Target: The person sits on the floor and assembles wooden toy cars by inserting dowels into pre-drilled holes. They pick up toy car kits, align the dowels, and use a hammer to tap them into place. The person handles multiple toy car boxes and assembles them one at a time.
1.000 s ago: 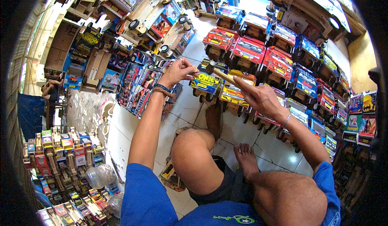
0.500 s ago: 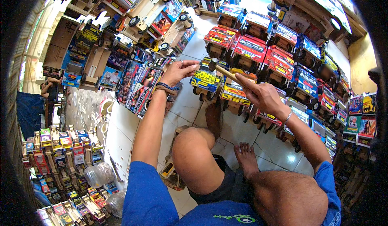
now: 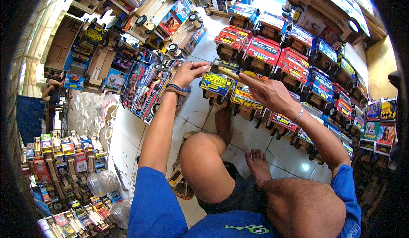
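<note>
Workshop interior: a white tiled floor with dark joints, crowded on all sides by toy trucks. We note rows of red toy trucks with printed fronts and black wheels ahead and to the right, and, at lower left, a stack of small multicoloured wooden toys beside a clear, rounded plastic container.

Work area: a blue-and-yellow toy truck with a printed front and black wheels stands upright on the floor ahead of our knees, just beside an orange-and-yellow toy truck.

Right hand: fingers closed round a hammer with a pale wooden handle and a metal head, index finger laid along the handle. The head lies over the far part of the blue-and-yellow truck; we cannot tell whether it touches.

Left hand: thumb and fingertips drawn together in a narrow pinch, near the hammer head. Whether anything is between them, we cannot tell.

Judgement: we take the step in hand to be light hammer work at this truck, with the left fingers placing or steadying something small. The next move calls for a short, controlled tap, left fingertips clear of the head, and a truck that does not roll
</note>
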The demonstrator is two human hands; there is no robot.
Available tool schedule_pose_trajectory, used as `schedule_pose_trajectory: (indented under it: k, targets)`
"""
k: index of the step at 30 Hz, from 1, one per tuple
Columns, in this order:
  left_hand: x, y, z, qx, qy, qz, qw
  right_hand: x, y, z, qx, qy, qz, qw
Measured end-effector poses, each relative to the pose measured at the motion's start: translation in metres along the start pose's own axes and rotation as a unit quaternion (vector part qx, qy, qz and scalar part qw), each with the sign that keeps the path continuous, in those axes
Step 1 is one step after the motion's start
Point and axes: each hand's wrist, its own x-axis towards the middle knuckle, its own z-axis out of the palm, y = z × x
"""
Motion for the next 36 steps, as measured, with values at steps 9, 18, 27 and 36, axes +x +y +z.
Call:
schedule_pose_trajectory:
  k: [9,18,27,36]
  targets:
    - [0.0,0.0,-0.001,-0.02,0.004,-0.019,1.0,0.018,-0.005,0.001,-0.046,-0.042,-0.004,0.998]
    - [0.003,-0.004,-0.006,-0.011,-0.004,-0.027,1.0,0.024,-0.007,0.005,-0.048,0.0,-0.021,0.999]
    - [0.002,-0.002,-0.005,-0.003,-0.02,-0.029,0.999,0.024,-0.004,0.01,-0.068,0.038,-0.051,0.996]
    - [0.003,0.0,-0.003,-0.004,-0.023,-0.028,0.999,0.024,-0.005,0.011,-0.078,0.041,-0.049,0.995]
